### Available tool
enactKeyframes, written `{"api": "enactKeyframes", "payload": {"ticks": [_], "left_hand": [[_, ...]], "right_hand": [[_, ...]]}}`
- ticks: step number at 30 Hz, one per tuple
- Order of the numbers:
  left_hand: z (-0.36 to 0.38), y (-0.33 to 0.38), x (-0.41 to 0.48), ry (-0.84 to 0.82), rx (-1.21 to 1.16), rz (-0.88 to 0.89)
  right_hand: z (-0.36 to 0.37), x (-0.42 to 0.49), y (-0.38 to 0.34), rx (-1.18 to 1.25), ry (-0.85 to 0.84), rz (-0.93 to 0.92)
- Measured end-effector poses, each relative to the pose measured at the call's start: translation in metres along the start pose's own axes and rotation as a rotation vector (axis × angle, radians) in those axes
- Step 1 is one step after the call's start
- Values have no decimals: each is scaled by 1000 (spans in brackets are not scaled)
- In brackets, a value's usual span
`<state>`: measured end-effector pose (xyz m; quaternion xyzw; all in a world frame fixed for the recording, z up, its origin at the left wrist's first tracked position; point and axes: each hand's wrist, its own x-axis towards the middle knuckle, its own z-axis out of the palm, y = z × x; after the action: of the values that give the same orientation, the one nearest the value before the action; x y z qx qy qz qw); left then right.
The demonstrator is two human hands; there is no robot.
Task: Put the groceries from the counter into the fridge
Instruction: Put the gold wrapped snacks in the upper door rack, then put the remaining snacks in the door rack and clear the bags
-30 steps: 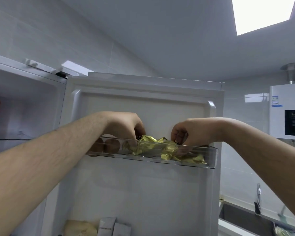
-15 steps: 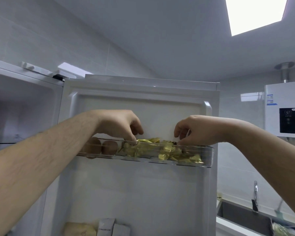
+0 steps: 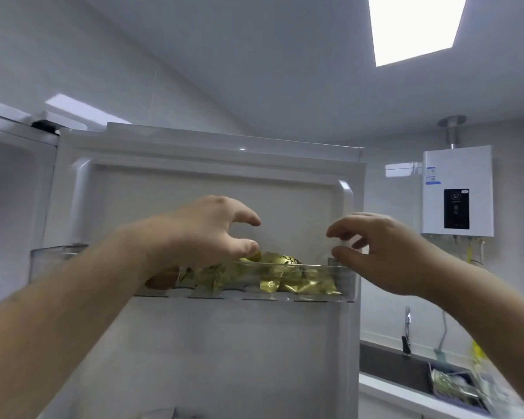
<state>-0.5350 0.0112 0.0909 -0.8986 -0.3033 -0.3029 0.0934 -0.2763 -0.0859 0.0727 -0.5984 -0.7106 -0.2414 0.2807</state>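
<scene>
Head view, looking up at the open fridge door [image 3: 224, 358], whose inner face fills the middle. On the wall to its right hangs a white water heater [image 3: 457, 189], and a dark sink [image 3: 387, 365] lies low on the right.

A clear door bin [image 3: 349, 282] runs across the door near its top, its long axis level, from left to right. Both forearms reach up towards it. The left hand [image 3: 203, 234] hovers over the bin's left half with fingers spread and loosely curved, grasping nothing; its thumb tip is just above the packets. The right hand [image 3: 384, 255] is at the bin's right end, fingers relaxed and parted, holding nothing. Its thumb lies in front of the bin's corner, and whether it touches cannot be told.

Inside the bin lies a heap of gold-wrapped packets [image 3: 285, 276], stretched along the bin's length towards its right end. The packets are crumpled, so which way any one of them points cannot be made out. A brown rounded item [image 3: 162, 281] sits in the bin just left of them, partly hidden by the left wrist.
</scene>
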Motion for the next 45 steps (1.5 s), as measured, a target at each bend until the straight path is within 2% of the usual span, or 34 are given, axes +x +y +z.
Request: {"api": "enactKeyframes", "payload": {"ticks": [5,10,13,20,25,30,36,45], "left_hand": [[14,14,2,49,35,77],[13,67,-7,150,-120,150],[21,110,-8,170,-127,213],[77,203,-2,34,-96,242],[126,265,6,-65,-141,244],[165,325,14,-118,-190,256],[196,395,27,-176,-283,370],[255,491,56,-256,-405,556]], "right_hand": [[-1,-25,9,-72,55,38],[-22,-60,31,-148,-20,77],[-46,-89,52,-215,-52,107],[-93,-181,103,-318,-69,155],[-121,-250,142,-327,-27,273],[-149,-317,172,-387,-88,400],[-193,-382,191,-497,-180,595],[-227,-456,217,-607,-201,862]]}}
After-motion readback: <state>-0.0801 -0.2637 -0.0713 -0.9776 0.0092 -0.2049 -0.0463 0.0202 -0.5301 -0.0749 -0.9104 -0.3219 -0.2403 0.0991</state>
